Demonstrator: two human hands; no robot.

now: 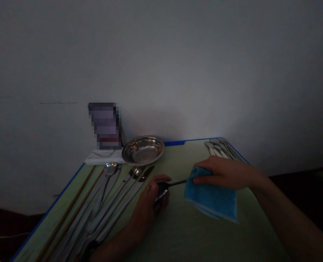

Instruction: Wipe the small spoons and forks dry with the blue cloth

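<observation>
Squarely against a pale wall (178,72), a green tabletop (178,236) is set, its blue edging (175,143) seen along the far side and both flanks. Bare surface is left across the middle and near side, while the left is lined with wooden chopsticks (66,214), other spoons (111,167) and knives (145,176), and the far right corner is occupied by forks (218,147). By the far edge, a steel bowl (143,154) is placed near a propped, pixelated device (107,125). Above the table's middle, a spoon (163,191) is held between two hands, its long axis laid roughly left to right, its head pointed left and its handle directed right, where the end is hidden by a blue cloth (210,200). The spoon's head is grasped by the left hand (151,200), fingers curled around it, forearm extended from the near side. The cloth is gripped by the right hand (220,171), thumb and fingers closed, its forearm angled in from the right.
</observation>
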